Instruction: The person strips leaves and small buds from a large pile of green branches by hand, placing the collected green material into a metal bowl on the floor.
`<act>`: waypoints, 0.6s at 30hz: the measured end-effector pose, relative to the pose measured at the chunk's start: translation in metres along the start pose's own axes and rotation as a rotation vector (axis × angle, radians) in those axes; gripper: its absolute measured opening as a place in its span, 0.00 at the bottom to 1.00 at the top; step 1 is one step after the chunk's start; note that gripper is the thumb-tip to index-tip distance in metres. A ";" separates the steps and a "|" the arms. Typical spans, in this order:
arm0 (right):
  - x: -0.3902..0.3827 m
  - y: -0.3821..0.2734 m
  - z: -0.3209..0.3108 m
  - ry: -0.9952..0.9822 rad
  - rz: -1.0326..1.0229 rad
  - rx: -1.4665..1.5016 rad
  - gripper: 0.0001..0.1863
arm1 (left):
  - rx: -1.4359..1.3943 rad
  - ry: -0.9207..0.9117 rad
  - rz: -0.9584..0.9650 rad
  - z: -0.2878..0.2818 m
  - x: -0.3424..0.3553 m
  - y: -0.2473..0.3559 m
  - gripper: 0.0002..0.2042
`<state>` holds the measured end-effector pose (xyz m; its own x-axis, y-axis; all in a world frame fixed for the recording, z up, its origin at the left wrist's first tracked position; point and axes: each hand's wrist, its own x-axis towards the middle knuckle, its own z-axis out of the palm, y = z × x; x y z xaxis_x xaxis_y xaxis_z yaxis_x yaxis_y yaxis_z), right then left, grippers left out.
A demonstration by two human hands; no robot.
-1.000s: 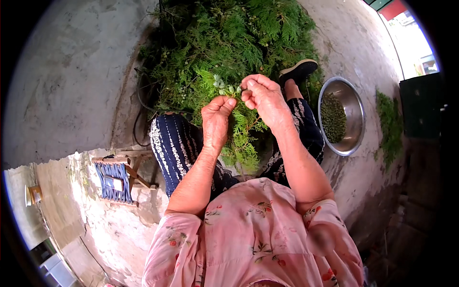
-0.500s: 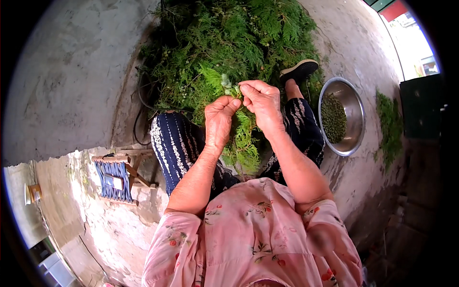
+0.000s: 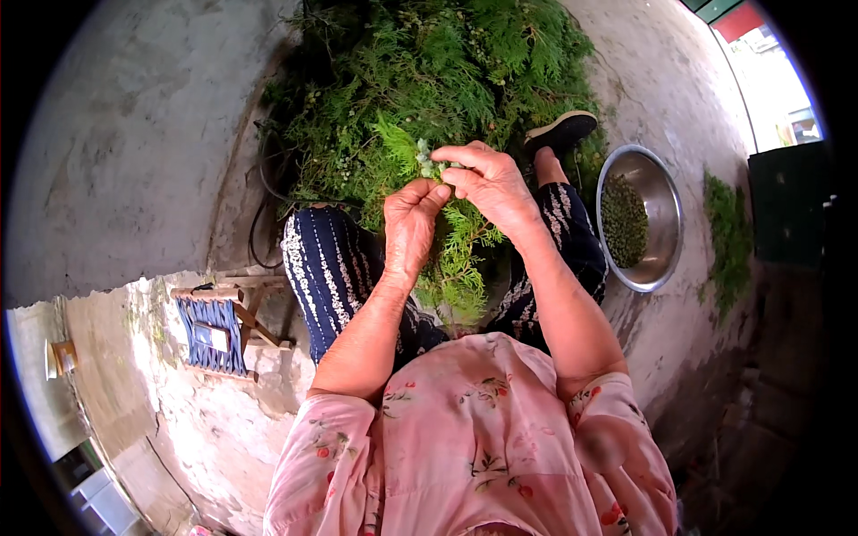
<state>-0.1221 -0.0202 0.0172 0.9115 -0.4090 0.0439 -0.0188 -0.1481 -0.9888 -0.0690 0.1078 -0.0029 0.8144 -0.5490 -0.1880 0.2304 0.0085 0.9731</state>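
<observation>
While our left hand (image 3: 411,228) pinched the conifer sprig (image 3: 395,145) between thumb and forefinger, the fingers of our right hand (image 3: 500,192) curled at its pale green cones (image 3: 424,154); we could not tell whether they gripped one. The sprig rose just beyond the left fingers, in front of the pile of conifer branches (image 3: 429,80). We judged it light and springy, with a thin stem best held low, near the cones, which looked small, firm and easy to drop. Loose foliage crowded behind the fingers and seemed likely to snag. To their right, past our striped trouser leg (image 3: 574,234), sat a metal bowl (image 3: 666,223) partly filled with green cones. Well to their left stood a blue-webbed stool (image 3: 214,332).
</observation>
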 end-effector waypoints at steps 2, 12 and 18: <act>-0.001 0.002 0.006 0.073 -0.090 -0.067 0.08 | -0.001 0.002 -0.003 0.000 0.000 0.001 0.05; 0.007 0.006 0.004 0.449 0.029 0.548 0.03 | -0.273 -0.008 -0.051 -0.004 0.004 -0.007 0.04; 0.004 0.012 -0.015 0.103 0.342 0.685 0.07 | -0.467 -0.005 0.053 -0.002 0.010 -0.015 0.00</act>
<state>-0.1249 -0.0370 0.0073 0.8574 -0.4180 -0.3004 -0.0037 0.5786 -0.8156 -0.0631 0.1043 -0.0195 0.8296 -0.5412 -0.1377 0.4040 0.4114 0.8171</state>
